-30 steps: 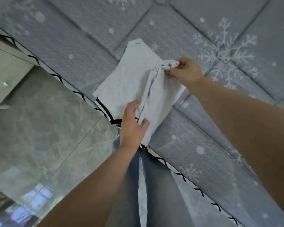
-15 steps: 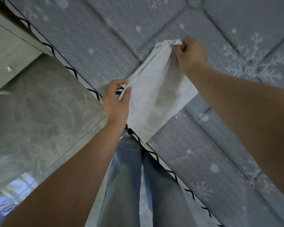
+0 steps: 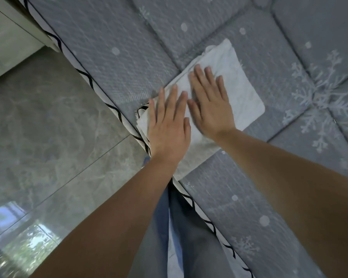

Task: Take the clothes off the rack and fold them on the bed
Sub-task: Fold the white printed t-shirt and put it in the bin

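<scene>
Your flat hands press folded white cloth (image 3: 237,91) at the quilted bed (image 3: 119,57) edge.
Left hand (image 3: 169,125) and right hand (image 3: 211,105): fingers straight, spread on crinkly rectangle.

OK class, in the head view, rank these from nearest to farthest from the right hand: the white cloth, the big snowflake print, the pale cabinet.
1. White cloth, under the right hand.
2. Big snowflake print, on the bed to its right.
3. Pale cabinet, far left, off the bed.

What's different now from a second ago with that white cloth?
Both hands let go of the white cloth: it now lies folded flat on the bed, with the left hand and right hand pressing open palms on it. It stayed by the bed's edge.
</scene>
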